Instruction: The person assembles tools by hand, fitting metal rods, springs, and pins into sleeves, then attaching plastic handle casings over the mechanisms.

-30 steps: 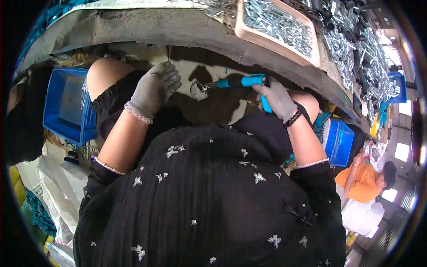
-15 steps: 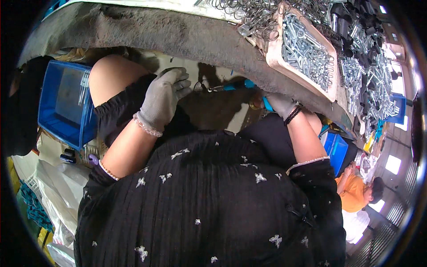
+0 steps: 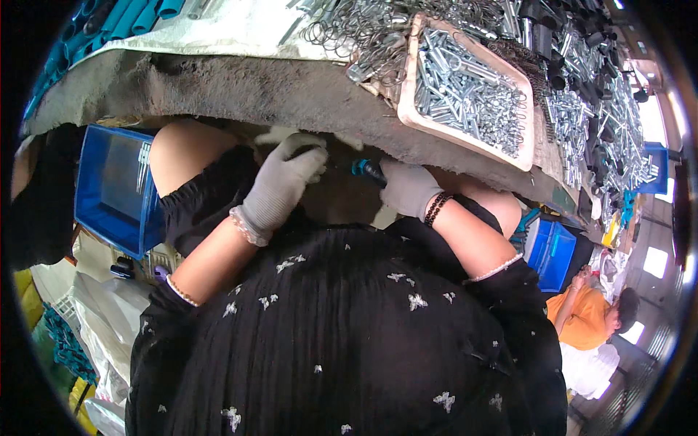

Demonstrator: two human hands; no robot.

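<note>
My left hand point(image 3: 283, 182), in a pale grey glove, is raised above my lap below the table edge. Its fingers curl in toward the thumb; whatever they may hold is hidden. To its right, my right hand point(image 3: 408, 189), gloved the same way, closes around a short black cylindrical piece with a teal end point(image 3: 369, 171). That end points toward my left hand, with a gap between the two. The rest of the piece is covered by the glove, and its kind cannot be made out.
A grey, worn cloth edge point(image 3: 218, 91) hangs from the table ahead. On top are a pale tray point(image 3: 408, 76) of metal pins, wire rings point(image 3: 356, 33) and teal tubes point(image 3: 138, 16). Blue crates stand left point(image 3: 109, 229) and right point(image 3: 550, 251). A person in orange point(image 3: 585, 316) sits at the far right.
My right hand has moved left and turned, now showing the black piece with its teal end. The teal-handled metal tool seen between my hands is no longer visible. My left fingers have curled in.
</note>
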